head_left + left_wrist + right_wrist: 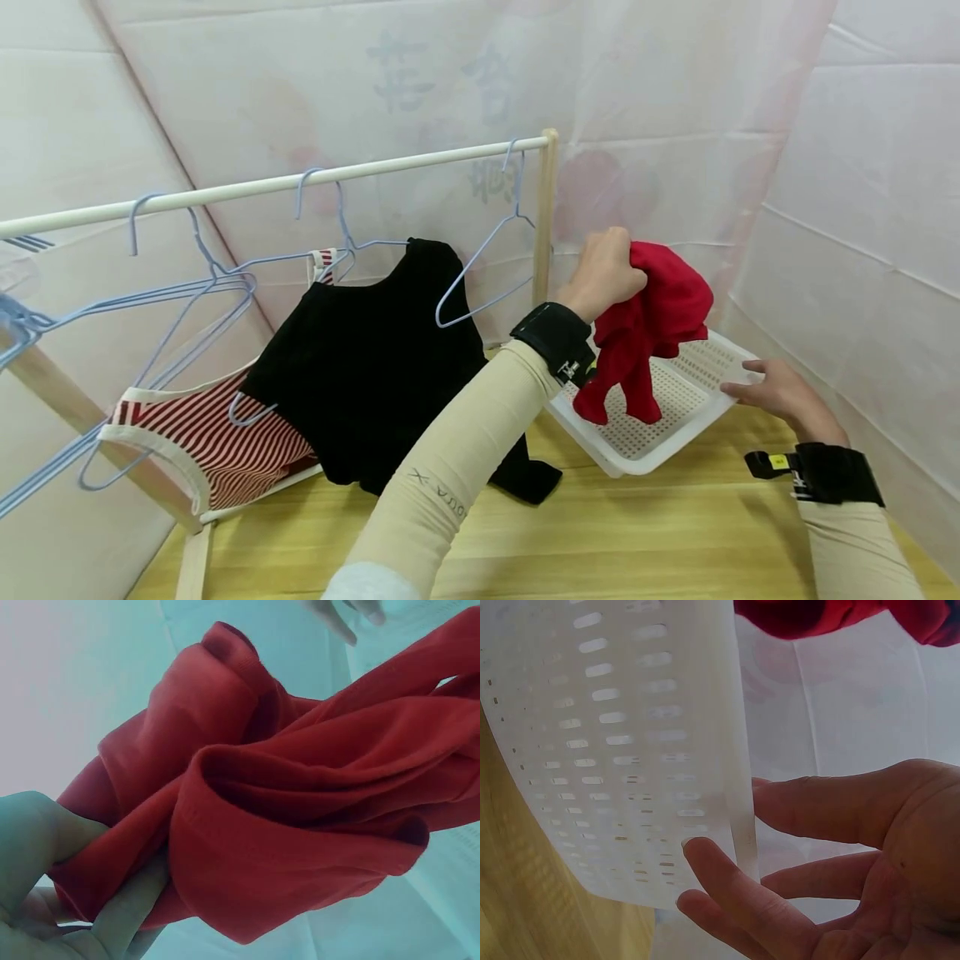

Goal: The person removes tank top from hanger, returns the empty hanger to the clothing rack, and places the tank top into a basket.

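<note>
My left hand (pixel 606 271) pinches a crumpled red garment (pixel 667 292) and holds it up over a white plastic basket (pixel 637 462). In the left wrist view the cloth (pixel 300 862) hangs in folds from between the thumb and fingers, its full shape hidden. At the basket's right end, my right hand (pixel 783 396) grips the rim. Seen from the right wrist, the thumb lies at the rim's inner side and the fingers (pixel 735 889) rest on the slotted outer wall (pixel 630 750).
A white rail (pixel 420 158) on wooden posts (pixel 543 217) carries several blue wire hangers (pixel 487 250). On them hang a black top (pixel 375 358) and a red-and-white striped garment (pixel 217 433). Pale fabric walls (pixel 675 108) enclose the wooden table (pixel 562 542).
</note>
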The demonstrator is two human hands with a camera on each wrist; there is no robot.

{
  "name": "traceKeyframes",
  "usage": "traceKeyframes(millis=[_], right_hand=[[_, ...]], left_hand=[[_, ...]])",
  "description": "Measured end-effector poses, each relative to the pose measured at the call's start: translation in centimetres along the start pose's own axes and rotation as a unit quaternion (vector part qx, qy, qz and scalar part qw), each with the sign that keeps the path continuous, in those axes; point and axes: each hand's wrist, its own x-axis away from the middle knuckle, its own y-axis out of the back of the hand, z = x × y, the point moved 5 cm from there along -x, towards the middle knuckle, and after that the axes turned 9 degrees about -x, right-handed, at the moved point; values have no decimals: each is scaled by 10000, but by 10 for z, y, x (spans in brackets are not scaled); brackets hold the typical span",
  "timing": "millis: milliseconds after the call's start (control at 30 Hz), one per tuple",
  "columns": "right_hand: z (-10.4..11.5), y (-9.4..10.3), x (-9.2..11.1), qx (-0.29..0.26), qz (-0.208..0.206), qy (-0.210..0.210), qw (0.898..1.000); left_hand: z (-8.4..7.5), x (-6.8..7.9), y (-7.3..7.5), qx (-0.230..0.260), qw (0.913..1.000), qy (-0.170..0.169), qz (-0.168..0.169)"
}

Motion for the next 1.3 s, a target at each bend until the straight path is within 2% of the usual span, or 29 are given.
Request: traceKeyframes(millis=[167, 300, 400, 567, 633, 800, 967, 1300], right_hand=[[-1, 2, 2, -76, -66, 1, 9999], [-1, 2, 2, -69, -79, 29, 9999], [-1, 0, 3, -48, -47, 31, 10000], [-1, -2, 3, -143, -30, 21, 9999], [-1, -2, 3, -146, -34, 6, 9999], [-1, -1, 6, -128, -74, -35, 9999], [-1, -2, 7, -93, -136, -12, 9999], [1, -4, 12, -69, -252, -62, 9996]], left_hand=[[-2, -7, -9, -3, 9999, -22, -125], [2, -12, -16, 209, 9996, -6, -210], [7, -13, -22, 391, 9989, 167, -192], [11, -14, -30, 366, 9979, 522, -103], [10, -14, -33, 476, 9973, 560, -80], [6, -11, -46, 894, 9952, 408, -32], [2, -8, -56, 978, 9948, 268, -29], [6, -6, -66, 733, 9967, 358, 45]])
